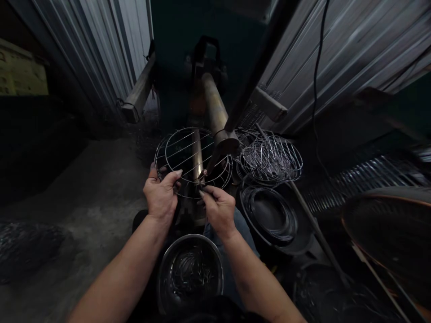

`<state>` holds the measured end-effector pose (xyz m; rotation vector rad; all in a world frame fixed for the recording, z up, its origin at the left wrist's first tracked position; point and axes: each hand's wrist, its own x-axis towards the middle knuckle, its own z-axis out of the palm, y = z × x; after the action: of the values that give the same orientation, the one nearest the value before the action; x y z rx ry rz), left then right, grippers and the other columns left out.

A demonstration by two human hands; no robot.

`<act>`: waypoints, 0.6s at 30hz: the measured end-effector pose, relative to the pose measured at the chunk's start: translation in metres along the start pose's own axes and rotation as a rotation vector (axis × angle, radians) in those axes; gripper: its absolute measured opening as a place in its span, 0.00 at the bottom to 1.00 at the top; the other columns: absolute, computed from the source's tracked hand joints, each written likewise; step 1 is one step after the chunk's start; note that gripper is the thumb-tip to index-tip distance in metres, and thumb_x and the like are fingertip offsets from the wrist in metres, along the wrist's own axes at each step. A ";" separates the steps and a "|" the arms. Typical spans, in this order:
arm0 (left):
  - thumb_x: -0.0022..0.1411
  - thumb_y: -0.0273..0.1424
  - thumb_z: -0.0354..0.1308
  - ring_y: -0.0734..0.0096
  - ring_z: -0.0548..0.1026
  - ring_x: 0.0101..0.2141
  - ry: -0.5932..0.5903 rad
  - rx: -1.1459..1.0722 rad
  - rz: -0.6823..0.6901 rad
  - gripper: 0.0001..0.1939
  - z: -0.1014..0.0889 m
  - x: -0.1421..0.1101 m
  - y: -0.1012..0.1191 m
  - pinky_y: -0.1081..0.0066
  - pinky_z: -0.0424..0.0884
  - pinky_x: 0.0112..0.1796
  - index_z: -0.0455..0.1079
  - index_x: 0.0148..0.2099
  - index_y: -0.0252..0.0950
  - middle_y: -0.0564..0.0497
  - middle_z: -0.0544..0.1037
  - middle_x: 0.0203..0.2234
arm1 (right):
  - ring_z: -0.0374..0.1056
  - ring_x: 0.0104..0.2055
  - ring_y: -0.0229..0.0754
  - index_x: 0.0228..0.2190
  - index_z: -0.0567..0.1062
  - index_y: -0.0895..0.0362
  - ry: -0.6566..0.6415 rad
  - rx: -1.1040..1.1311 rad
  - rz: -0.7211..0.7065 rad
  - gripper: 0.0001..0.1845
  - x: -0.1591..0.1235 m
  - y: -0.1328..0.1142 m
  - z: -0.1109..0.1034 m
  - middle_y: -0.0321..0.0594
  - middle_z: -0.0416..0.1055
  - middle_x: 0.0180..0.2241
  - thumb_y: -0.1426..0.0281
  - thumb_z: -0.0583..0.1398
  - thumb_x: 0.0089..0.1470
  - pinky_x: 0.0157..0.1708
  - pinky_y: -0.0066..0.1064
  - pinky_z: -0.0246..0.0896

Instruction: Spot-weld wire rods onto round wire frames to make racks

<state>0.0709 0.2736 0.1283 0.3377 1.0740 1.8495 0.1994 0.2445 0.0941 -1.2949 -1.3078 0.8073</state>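
A round wire guard (188, 157), made of rings and straight cross wires, rests over a metal electrode arm (197, 154) of a spot-welding machine. My left hand (161, 195) grips the guard's near left rim, fingers curled around the wire. My right hand (218, 207) pinches the near rim of the guard just under the upper electrode tip (215, 154). Both forearms reach in from the bottom of the view.
A stack of finished wire guards (269, 159) lies to the right, above a dark pan of wire rings (269, 215). A steel bowl (190, 269) with short wires sits below my hands. Corrugated metal walls stand on both sides; a woven basket (390, 233) is far right.
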 end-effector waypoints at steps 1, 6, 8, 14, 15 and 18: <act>0.34 0.25 0.70 0.81 0.66 0.22 0.000 0.004 0.003 0.25 0.000 0.000 0.000 0.77 0.62 0.21 0.66 0.37 0.36 0.57 0.66 0.30 | 0.73 0.30 0.43 0.31 0.80 0.56 0.018 0.012 0.011 0.08 0.000 -0.001 0.001 0.39 0.77 0.28 0.66 0.62 0.50 0.30 0.31 0.69; 0.34 0.25 0.70 0.81 0.65 0.22 0.005 -0.014 -0.005 0.24 0.003 0.000 -0.001 0.77 0.62 0.21 0.64 0.35 0.36 0.58 0.65 0.30 | 0.70 0.25 0.40 0.30 0.79 0.58 0.105 0.151 0.064 0.10 -0.001 -0.007 0.008 0.37 0.75 0.25 0.64 0.62 0.51 0.27 0.29 0.68; 0.33 0.26 0.70 0.81 0.65 0.23 -0.003 -0.016 -0.014 0.24 0.004 0.002 -0.001 0.77 0.62 0.21 0.64 0.35 0.36 0.58 0.65 0.29 | 0.69 0.23 0.39 0.28 0.78 0.59 0.115 0.180 0.074 0.10 -0.001 -0.008 0.009 0.36 0.73 0.23 0.64 0.62 0.51 0.25 0.28 0.67; 0.32 0.26 0.70 0.81 0.66 0.23 -0.013 -0.018 -0.021 0.25 0.006 0.006 0.000 0.77 0.62 0.20 0.64 0.35 0.36 0.58 0.65 0.29 | 0.68 0.22 0.37 0.27 0.76 0.58 0.139 0.209 0.055 0.09 0.004 -0.007 0.011 0.35 0.72 0.24 0.64 0.63 0.49 0.23 0.27 0.65; 0.32 0.26 0.70 0.80 0.66 0.23 -0.012 -0.013 -0.026 0.26 0.007 0.007 0.000 0.77 0.62 0.20 0.64 0.35 0.36 0.58 0.65 0.29 | 0.68 0.22 0.37 0.27 0.76 0.58 0.137 0.217 0.054 0.09 0.005 -0.006 0.011 0.34 0.71 0.24 0.64 0.63 0.49 0.23 0.27 0.65; 0.31 0.26 0.70 0.80 0.65 0.22 0.006 -0.001 -0.050 0.25 0.008 0.009 0.000 0.77 0.61 0.20 0.64 0.34 0.36 0.58 0.66 0.28 | 0.68 0.21 0.37 0.27 0.76 0.58 0.129 0.215 0.058 0.09 0.008 -0.005 0.012 0.34 0.71 0.23 0.64 0.63 0.49 0.23 0.27 0.65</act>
<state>0.0714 0.2851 0.1317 0.3020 1.0761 1.8085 0.1877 0.2539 0.0987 -1.1973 -1.0556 0.8652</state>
